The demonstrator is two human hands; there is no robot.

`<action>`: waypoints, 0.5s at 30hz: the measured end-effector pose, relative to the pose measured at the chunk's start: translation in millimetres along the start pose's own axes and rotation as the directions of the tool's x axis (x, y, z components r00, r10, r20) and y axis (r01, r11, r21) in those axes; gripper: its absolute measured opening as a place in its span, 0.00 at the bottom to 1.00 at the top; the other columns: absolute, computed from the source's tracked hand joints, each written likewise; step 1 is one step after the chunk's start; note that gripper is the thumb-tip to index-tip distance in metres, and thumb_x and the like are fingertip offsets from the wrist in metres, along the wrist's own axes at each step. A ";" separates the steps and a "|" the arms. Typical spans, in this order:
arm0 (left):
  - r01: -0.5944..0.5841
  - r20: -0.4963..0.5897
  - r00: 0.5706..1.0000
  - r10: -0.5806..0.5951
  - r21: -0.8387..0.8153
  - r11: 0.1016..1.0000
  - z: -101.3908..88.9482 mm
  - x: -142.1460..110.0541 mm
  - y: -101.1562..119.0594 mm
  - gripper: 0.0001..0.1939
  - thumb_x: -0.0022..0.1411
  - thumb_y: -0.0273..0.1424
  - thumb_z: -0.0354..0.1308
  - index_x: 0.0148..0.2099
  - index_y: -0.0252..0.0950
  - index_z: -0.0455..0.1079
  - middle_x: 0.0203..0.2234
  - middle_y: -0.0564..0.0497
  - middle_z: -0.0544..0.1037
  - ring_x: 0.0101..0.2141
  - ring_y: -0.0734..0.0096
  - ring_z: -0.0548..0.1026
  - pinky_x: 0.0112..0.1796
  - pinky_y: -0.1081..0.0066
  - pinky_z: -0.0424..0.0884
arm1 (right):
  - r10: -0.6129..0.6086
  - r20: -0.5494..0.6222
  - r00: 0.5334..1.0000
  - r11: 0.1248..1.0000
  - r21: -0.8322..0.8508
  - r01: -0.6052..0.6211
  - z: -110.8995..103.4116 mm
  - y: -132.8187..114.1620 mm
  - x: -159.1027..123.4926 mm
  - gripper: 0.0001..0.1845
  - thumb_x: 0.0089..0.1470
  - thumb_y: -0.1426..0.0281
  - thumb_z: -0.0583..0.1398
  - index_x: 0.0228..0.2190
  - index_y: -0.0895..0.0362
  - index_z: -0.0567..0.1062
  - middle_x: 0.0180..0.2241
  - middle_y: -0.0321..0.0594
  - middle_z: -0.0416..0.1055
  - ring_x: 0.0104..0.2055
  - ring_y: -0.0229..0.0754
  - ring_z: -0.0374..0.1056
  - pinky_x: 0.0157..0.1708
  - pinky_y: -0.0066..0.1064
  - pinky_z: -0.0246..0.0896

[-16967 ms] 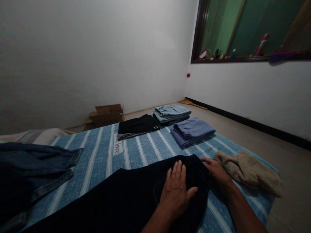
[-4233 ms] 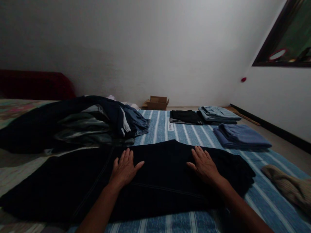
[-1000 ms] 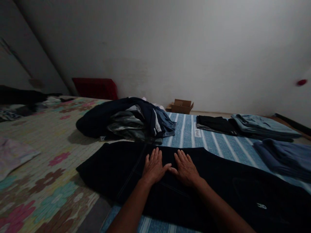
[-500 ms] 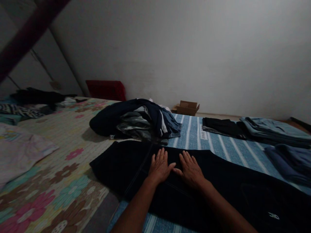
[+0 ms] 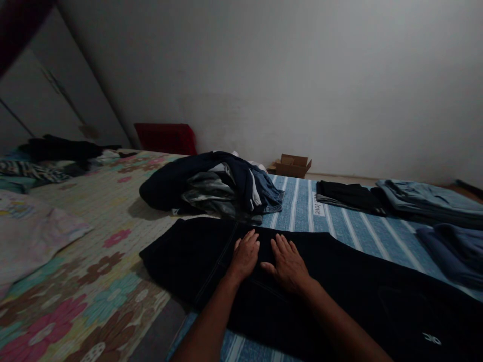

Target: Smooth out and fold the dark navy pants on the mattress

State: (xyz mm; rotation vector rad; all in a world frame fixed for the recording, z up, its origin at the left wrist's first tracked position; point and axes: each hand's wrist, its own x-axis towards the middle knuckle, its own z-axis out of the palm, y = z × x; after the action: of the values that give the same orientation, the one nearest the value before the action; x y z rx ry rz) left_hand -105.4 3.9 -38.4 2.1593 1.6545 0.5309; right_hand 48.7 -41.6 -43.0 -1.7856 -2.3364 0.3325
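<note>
- Black trousers (image 5: 181,261): these lie flat and lengthwise in front of you, across the edge of the blue-and-white striped mat (image 5: 298,211) and onto the floral quilt (image 5: 94,266). A stitched seam runs along the cloth, and a small white logo (image 5: 431,339) shows near the lower right.
- Your left hand (image 5: 244,256): open, palm down and pressed on the trousers, not gripping.
- Your right hand (image 5: 287,266): also open and flat on the trousers, fingers spread, just beside your left hand and not touching it.
- Beyond your hands: a heaped pile of mixed clothes (image 5: 211,183), with dark, grey and denim pieces, sits just past the trousers.
- On the mat to your right: a folded black garment (image 5: 349,196), folded pale-blue jeans (image 5: 426,201) and a folded blue garment (image 5: 453,251).
- Further off: a brown cardboard box (image 5: 292,167) stands on the floor by the wall, near a red cushion (image 5: 166,139).
- On the quilt to your left: a pale patterned cloth (image 5: 33,231).
</note>
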 end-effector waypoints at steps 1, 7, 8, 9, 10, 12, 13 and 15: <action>0.005 -0.012 1.000 -0.006 -0.024 1.000 0.0 0.8 -0.7 0.23 0.64 0.32 0.38 0.57 0.34 0.62 0.59 0.45 0.62 0.59 0.68 0.58 0.58 0.57 0.51 | -0.002 0.000 1.000 1.000 0.007 0.002 -1.5 -2.7 0.0 0.45 0.56 0.44 0.39 0.61 0.68 0.51 0.63 0.56 0.39 0.65 0.53 0.33 0.61 0.46 0.31; 0.011 -0.102 0.994 -0.027 -0.152 0.988 -0.4 5.0 -8.2 0.25 0.65 0.33 0.34 0.57 0.33 0.64 0.56 0.48 0.67 0.56 0.71 0.63 0.56 0.68 0.59 | -0.087 0.021 0.996 0.995 0.056 0.086 -1.4 -24.6 -0.1 0.47 0.55 0.43 0.40 0.61 0.67 0.50 0.64 0.56 0.38 0.65 0.53 0.31 0.61 0.47 0.30; 0.008 -0.112 0.993 -0.027 -0.163 0.987 -0.4 5.1 -8.9 0.25 0.65 0.33 0.34 0.56 0.33 0.64 0.55 0.48 0.67 0.55 0.71 0.64 0.56 0.68 0.60 | -0.092 0.029 0.995 0.994 0.059 0.091 0.0 -26.8 -0.2 0.47 0.55 0.43 0.39 0.61 0.67 0.50 0.64 0.56 0.38 0.65 0.53 0.31 0.61 0.48 0.29; 0.005 -0.120 0.992 -0.026 -0.170 0.985 -0.4 4.9 -9.3 0.25 0.65 0.34 0.34 0.56 0.32 0.64 0.55 0.48 0.68 0.55 0.71 0.65 0.55 0.68 0.61 | -0.094 0.034 0.995 0.994 0.059 0.092 1.3 -28.3 -0.3 0.47 0.55 0.43 0.39 0.61 0.67 0.51 0.64 0.56 0.38 0.65 0.53 0.31 0.61 0.48 0.29; 0.002 -0.126 0.992 -0.024 -0.172 0.985 -0.5 4.6 -9.2 0.25 0.65 0.34 0.34 0.56 0.32 0.65 0.55 0.48 0.68 0.55 0.70 0.65 0.55 0.68 0.62 | -0.093 0.034 0.995 0.994 0.058 0.091 2.4 -29.1 -0.4 0.47 0.55 0.43 0.39 0.61 0.67 0.51 0.64 0.56 0.38 0.65 0.53 0.31 0.61 0.48 0.28; -0.003 -0.133 0.991 -0.018 -0.163 0.987 -0.7 3.4 -7.6 0.25 0.66 0.35 0.35 0.55 0.32 0.66 0.54 0.48 0.68 0.54 0.70 0.66 0.55 0.69 0.62 | -0.092 0.035 0.995 0.994 0.055 0.089 3.6 -29.3 -0.6 0.46 0.55 0.43 0.39 0.61 0.67 0.51 0.64 0.56 0.38 0.65 0.53 0.31 0.61 0.47 0.28; -0.005 -0.134 0.991 -0.015 -0.150 0.989 -1.0 2.7 -6.2 0.25 0.66 0.35 0.35 0.54 0.32 0.66 0.54 0.48 0.69 0.54 0.70 0.66 0.54 0.69 0.62 | -0.091 0.036 0.995 0.995 0.054 0.089 3.9 -28.9 -0.7 0.46 0.55 0.43 0.39 0.61 0.67 0.51 0.64 0.55 0.38 0.65 0.52 0.31 0.61 0.47 0.28; -0.005 -0.130 0.991 -0.010 -0.110 0.994 -2.0 1.0 -2.5 0.25 0.66 0.35 0.35 0.54 0.31 0.67 0.55 0.47 0.68 0.54 0.71 0.66 0.54 0.70 0.62 | -0.091 0.035 0.995 0.995 0.053 0.089 4.4 -28.0 -0.8 0.46 0.55 0.43 0.39 0.61 0.66 0.50 0.64 0.55 0.38 0.66 0.52 0.30 0.61 0.47 0.28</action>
State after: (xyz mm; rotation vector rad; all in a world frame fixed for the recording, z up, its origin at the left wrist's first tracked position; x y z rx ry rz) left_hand -108.3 5.6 -37.9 2.0824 1.6528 0.7597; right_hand 21.8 -49.8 -39.3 -1.6583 -2.4020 0.4114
